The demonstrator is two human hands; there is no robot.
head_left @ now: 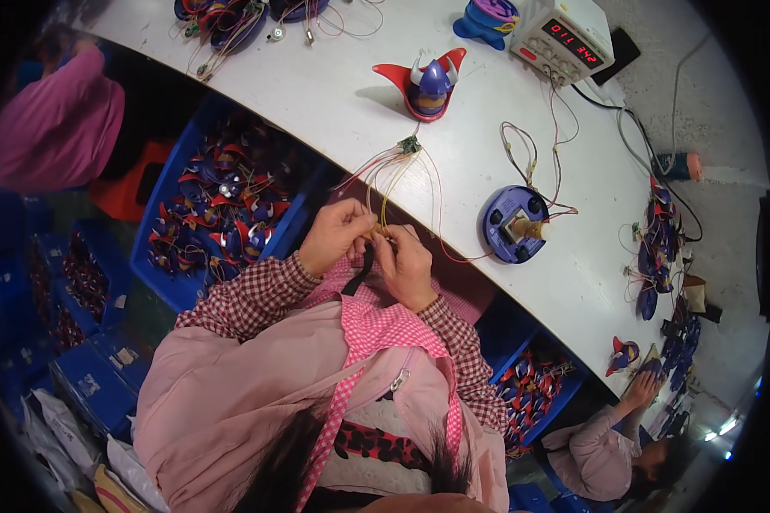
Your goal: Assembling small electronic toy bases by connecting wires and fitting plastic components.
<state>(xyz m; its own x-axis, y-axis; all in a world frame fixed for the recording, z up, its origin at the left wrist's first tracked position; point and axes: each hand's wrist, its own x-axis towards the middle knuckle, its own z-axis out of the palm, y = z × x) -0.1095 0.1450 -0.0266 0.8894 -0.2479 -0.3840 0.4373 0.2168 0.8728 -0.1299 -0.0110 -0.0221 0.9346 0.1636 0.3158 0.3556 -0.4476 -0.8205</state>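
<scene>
At the near edge of the white table, my left hand (338, 234) and my right hand (406, 263) meet, fingertips closed in a pinch. Between them are the ends of thin wires (384, 195), with something small and yellowish that I cannot make out. Those wires hang from a small green circuit board (411, 144) at the table's edge. Just beyond the board stands a toy figure (432, 85) with a purple horned helmet and red wing-like sides. To the right, a round purple toy base (512, 224) lies with its inside parts showing; a red wire reaches it.
A power supply (563, 38) with a lit red display stands at the back. Blue bins of toy parts (214, 205) sit below the table at left and right (535, 389). One person (56, 124) is at far left, another (595, 457) at lower right. More toy parts (659, 244) line the right side.
</scene>
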